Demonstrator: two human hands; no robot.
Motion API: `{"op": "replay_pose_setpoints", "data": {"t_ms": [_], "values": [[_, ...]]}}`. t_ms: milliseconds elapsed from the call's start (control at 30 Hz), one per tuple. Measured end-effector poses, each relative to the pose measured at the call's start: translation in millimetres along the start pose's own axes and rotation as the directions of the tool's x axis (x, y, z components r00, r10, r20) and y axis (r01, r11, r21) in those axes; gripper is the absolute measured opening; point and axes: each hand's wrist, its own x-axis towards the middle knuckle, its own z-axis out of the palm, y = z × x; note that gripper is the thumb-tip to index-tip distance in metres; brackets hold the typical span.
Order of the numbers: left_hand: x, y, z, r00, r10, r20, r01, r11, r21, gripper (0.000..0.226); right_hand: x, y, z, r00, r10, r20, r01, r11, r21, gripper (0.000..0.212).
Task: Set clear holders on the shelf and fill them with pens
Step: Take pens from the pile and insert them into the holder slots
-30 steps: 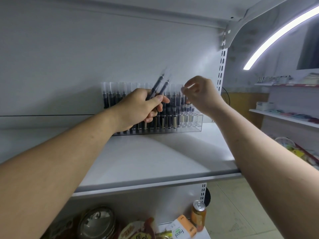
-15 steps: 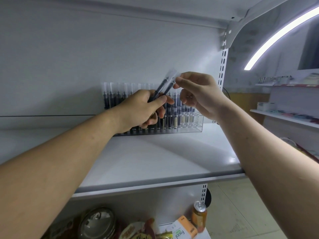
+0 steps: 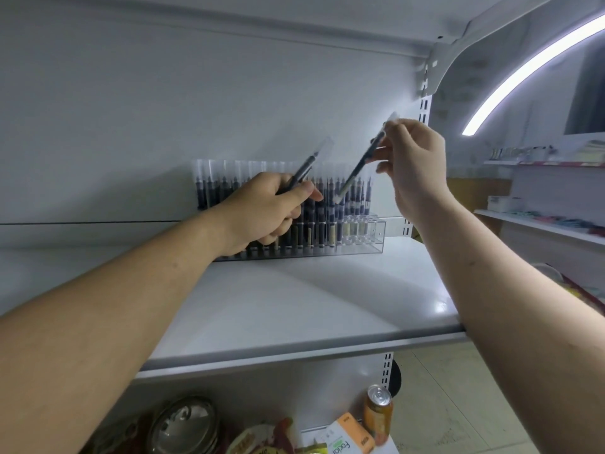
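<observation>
Dark pens (image 3: 327, 204), white shelf (image 3: 294, 309), orange can (image 3: 378, 416).

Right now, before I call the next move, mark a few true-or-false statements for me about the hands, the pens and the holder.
1. Each hand holds a pen: the left hand grips a first pen, the right hand pinches a second pen. True.
2. The clear holder is full. False: slots at its right end stand empty.
3. The second pen already stands in a slot. False: it is held tilted in the air, not in any slot.
4. The holder stands on the shelf. True.
5. An orange can stands below the shelf. True.
</observation>
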Motion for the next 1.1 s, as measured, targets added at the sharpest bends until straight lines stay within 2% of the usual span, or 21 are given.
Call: {"op": "replay_pose_setpoints", "data": {"t_ms": [67, 133, 300, 433, 533, 667, 833, 1000, 1100], "values": [[-0.1, -0.3, -0.1, 1.000, -0.004, -0.003, 0.004, 1.000, -0.004, 0.030, 0.5, 4.4, -1.5, 0.996, -0.082, -0.032, 0.074, 0.976, -0.205, 0.012], [0.4, -0.9, 0.0, 1.000, -0.003, -0.007, 0.003, 1.000, -0.001, 0.030, -1.2, 7.0, -0.8, 0.992, -0.125, -0.004, 0.116, 0.927, -0.358, 0.011], [0.7, -1.4, -0.1, 1.000, -0.004, -0.016, 0.004, 1.000, 0.007, 0.030, -6.8, 7.0, 4.4, 0.989, -0.123, 0.086, 0.150, 0.849, -0.507, 0.015], [1.3, -1.6, -0.5, 1.000, 0.001, -0.012, -0.001, 1.000, 0.013, 0.030, -9.6, 7.2, 6.0, 0.990, -0.090, 0.107, 0.133, 0.836, -0.532, 0.013], [1.5, -1.6, -0.8, 1.000, 0.002, -0.014, -0.002, 1.000, 0.015, 0.030, -10.8, 8.8, 5.7, 0.990, -0.056, 0.133, 0.121, 0.825, -0.552, 0.020], [2.7, -2.1, -0.9, 1.000, 0.001, -0.015, -0.001, 1.000, 0.013, 0.030, -13.6, 11.9, 5.2, 0.973, 0.008, 0.231, 0.131, 0.803, -0.581, 0.024], [2.3, -2.5, -0.6, 1.000, 0.014, -0.020, -0.013, 0.999, 0.047, 0.027, -16.7, 15.7, 5.0, 0.938, 0.087, 0.336, 0.157, 0.756, -0.635, 0.019], [0.7, -1.7, -0.2, 0.999, 0.037, -0.022, -0.035, 0.997, 0.062, 0.023, -15.6, 12.6, -0.1, 0.955, 0.039, 0.293, 0.147, 0.796, -0.588, 0.028], [0.4, -0.8, 0.2, 0.998, 0.051, -0.033, -0.050, 0.997, 0.051, 0.022, -11.1, 12.1, 0.8, 0.972, -0.087, 0.220, 0.194, 0.824, -0.533, 0.021]]}}
